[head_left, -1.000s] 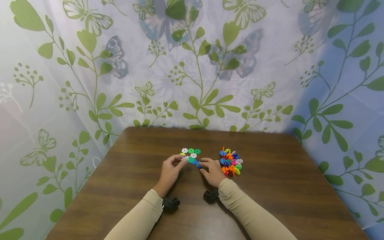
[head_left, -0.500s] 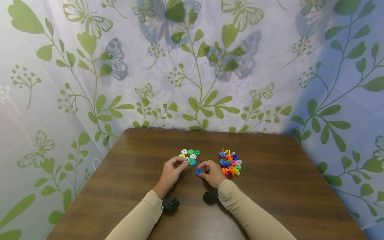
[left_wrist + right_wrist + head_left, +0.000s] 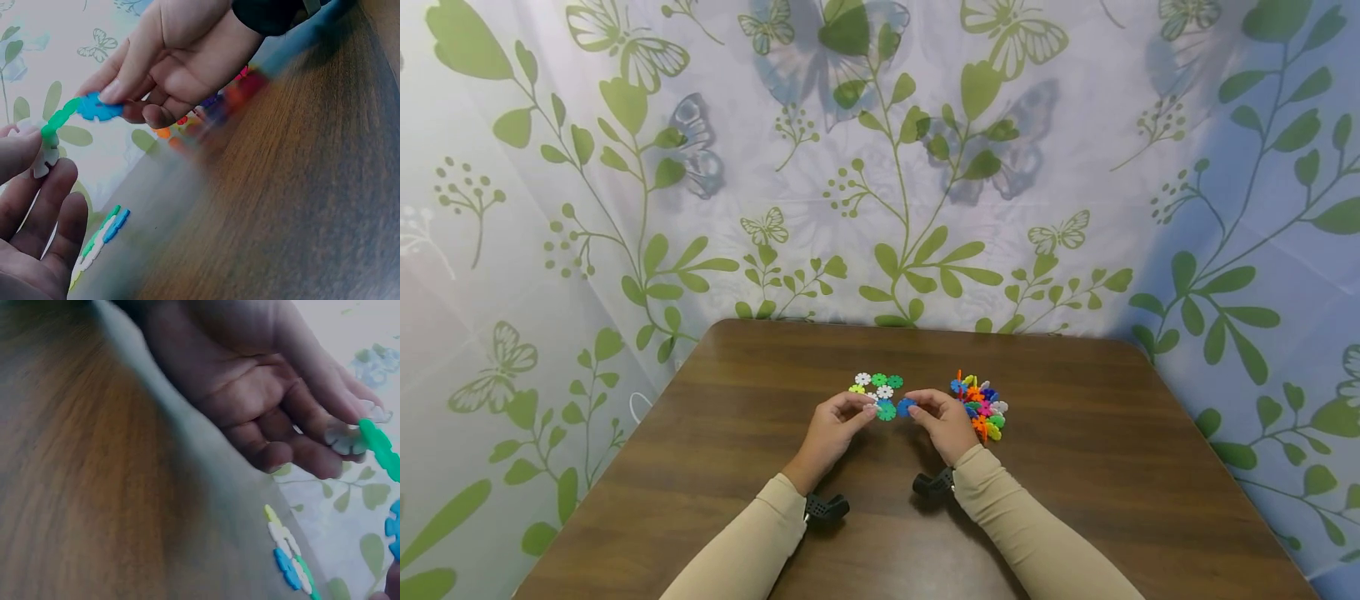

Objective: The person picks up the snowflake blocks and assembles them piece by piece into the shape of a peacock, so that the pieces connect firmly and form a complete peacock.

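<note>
Curtain point(image 3: 808, 179): leafy backdrop, well beyond your grip.
Table point(image 3: 880, 546): brown wood, under both your hands; going by the wrist views you're working just off its surface.
Left hand point(image 3: 829, 427): pinching a white flower between thumb and fingers. Held nearly where it was half a second ago.
Right hand point(image 3: 949, 423): pinching a blue flower, thumb on its face. This is the one that moved: it was lower and nearer you, now it's up level with the left.
Pile point(image 3: 984, 407): mixed-colour flowers, just right of your right-hand grip, partly covered by that hand in the head view.
Flat group point(image 3: 884, 391): white, green and yellow flowers on the table, just beyond your left fingertips.
White flower point(image 3: 344, 441): in your left pinch, mostly covered by the fingers; looks attached to the green one.
Green flower point(image 3: 887, 410): sticks out of the left pinch toward your right hand.
Blue flower point(image 3: 99, 108): at your right fingertips, rim facing green. The lift puts both rims within joining reach, I'd judge.
Green-blue edge: left wrist view shows them meeting, right wrist view suggests a gap. Can't tell if they touch; I wouldn't count them as locked.
</note>
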Available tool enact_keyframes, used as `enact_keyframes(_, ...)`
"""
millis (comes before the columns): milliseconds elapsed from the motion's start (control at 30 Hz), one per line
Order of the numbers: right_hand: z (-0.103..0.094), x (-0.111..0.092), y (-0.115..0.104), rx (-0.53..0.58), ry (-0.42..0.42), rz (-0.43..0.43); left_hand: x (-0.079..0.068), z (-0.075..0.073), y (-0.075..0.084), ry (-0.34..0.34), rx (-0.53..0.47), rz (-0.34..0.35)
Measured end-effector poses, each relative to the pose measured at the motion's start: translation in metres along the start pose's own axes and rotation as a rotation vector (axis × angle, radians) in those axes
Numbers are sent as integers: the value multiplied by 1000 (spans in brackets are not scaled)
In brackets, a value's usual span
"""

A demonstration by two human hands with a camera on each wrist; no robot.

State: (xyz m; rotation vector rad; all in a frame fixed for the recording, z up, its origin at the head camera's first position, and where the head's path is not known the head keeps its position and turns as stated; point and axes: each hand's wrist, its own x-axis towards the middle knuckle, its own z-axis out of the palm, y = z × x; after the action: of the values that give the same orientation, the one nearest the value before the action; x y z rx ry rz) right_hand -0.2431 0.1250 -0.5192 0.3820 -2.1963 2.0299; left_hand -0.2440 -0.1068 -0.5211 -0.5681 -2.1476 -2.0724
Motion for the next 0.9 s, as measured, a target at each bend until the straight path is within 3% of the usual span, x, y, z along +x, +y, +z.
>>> enact_keyframes(233, -2, 0, -2, 81, -59, -12, 0, -1, 2, -26, 1, -18)
enact_keyframes(533, -5, 1, -3, -47, -136, -78, -1, -3, 4, -54, -9, -46)
enact_keyframes(700, -4, 0, -3, -50, -155, -142, 0, -4, 2, -54, -83, -79)
enact_keyframes(900, 1, -4, -7, -19, -113, -171, 1, -3, 3, -47, -208, -117)
